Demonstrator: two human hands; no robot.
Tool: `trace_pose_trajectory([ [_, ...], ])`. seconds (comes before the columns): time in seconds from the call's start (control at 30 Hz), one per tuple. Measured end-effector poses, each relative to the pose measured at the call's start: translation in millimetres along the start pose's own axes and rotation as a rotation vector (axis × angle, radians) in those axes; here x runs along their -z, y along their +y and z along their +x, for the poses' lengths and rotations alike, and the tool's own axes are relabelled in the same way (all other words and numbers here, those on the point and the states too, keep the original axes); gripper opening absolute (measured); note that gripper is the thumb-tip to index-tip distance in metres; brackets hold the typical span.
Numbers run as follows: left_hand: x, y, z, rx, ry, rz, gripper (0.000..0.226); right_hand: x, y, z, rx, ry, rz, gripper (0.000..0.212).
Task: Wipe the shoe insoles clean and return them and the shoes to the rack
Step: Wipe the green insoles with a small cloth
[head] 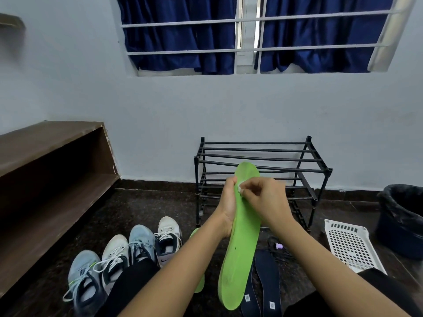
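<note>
The fingers (250, 188) of the right hand (267, 199) are pinching a small white wipe (240, 188) and pressing it on the green insole (242, 248), near its toe end. The left hand (229, 202) is gripping the same green insole from the side, with its fingers curling round the edge. The green insole is standing up in the middle, above the floor (146, 213), with its toe end pointing to 12 o'clock and its heel end pointing to 6 o'clock.

A second green insole (199, 283) is lying on the floor at 7 o'clock from the hands, partly hiding behind the left arm. Two dark blue insoles (270, 277) are lying side by side at 5 o'clock, just beside the heel end of the green insole. Four shoes (142, 243) are sitting in a row at 8 o'clock.

The black rack (263, 160) is standing at 12 o'clock, against the wall. A white basket (350, 245) is lying at 4 o'clock, and a dark bin (402, 216) is sitting at 3 o'clock. A small purple thing (278, 246) is lying near the basket; I cannot tell what it is.
</note>
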State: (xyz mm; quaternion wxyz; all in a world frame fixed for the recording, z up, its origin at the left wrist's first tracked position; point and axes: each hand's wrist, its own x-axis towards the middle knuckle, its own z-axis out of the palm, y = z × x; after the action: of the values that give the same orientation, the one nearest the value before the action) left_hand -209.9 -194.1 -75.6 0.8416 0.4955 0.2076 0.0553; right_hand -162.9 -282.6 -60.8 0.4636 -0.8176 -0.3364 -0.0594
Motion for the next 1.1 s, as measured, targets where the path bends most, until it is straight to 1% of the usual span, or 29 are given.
trace_pose_trajectory([
  [0.1, 8.0, 2.1, 4.4, -0.032, 0.057, 0.002, 0.068, 0.7, -2.7, -6.0, -0.043, -0.121, 0.105, 0.009],
  [0.17, 11.8, 4.0, 6.8, -0.052, 0.059, -0.007, 0.070, 3.9, -3.7, -7.8, -0.061, -0.208, 0.172, 0.010],
  [0.23, 12.3, 3.9, 7.8, -0.046, 0.049, -0.011, 0.072, 7.6, -3.7, -7.1, -0.069, -0.251, 0.227, 0.013],
  [0.33, 7.9, 2.9, 5.4, -0.022, 0.056, -0.020, 0.073, 6.2, -2.6, -6.3, -0.026, -0.216, 0.156, 0.015],
  [0.43, 0.6, 0.8, 4.4, 0.002, 0.039, -0.032, 0.070, 4.0, 0.0, -3.3, 0.001, -0.113, 0.069, 0.011],
  [0.5, -7.9, -1.6, 1.8, 0.018, 0.011, -0.020, 0.063, 9.1, 5.4, 4.6, -0.026, -0.025, 0.060, 0.009],
  [0.6, -17.3, -5.4, 0.4, 0.034, -0.062, -0.005, 0.063, 17.3, 12.1, 13.7, -0.062, 0.038, 0.040, 0.009],
  [0.73, -10.6, -1.6, 3.5, 0.031, -0.018, 0.009, 0.058, 16.6, 8.7, 8.0, -0.009, -0.028, -0.027, 0.009],
  [0.83, -1.6, 3.8, 7.0, 0.006, 0.053, 0.005, 0.057, 14.0, 1.9, -3.8, 0.000, -0.168, 0.028, 0.010],
  [0.9, 1.8, 6.3, 9.3, -0.016, 0.082, -0.016, 0.057, 12.8, -0.5, -8.5, 0.002, -0.222, 0.057, 0.010],
  [0.97, 1.4, 6.7, 8.9, -0.021, 0.074, -0.031, 0.058, 13.6, 0.0, -8.7, -0.006, -0.224, 0.086, 0.010],
  [1.03, -0.2, 5.3, 6.7, -0.024, 0.067, -0.028, 0.054, 13.4, 1.8, -7.7, -0.017, -0.227, 0.108, 0.010],
  [1.1, -1.7, 3.7, 4.6, -0.016, 0.042, -0.021, 0.053, 12.6, 3.8, -5.9, -0.014, -0.203, 0.100, 0.009],
])
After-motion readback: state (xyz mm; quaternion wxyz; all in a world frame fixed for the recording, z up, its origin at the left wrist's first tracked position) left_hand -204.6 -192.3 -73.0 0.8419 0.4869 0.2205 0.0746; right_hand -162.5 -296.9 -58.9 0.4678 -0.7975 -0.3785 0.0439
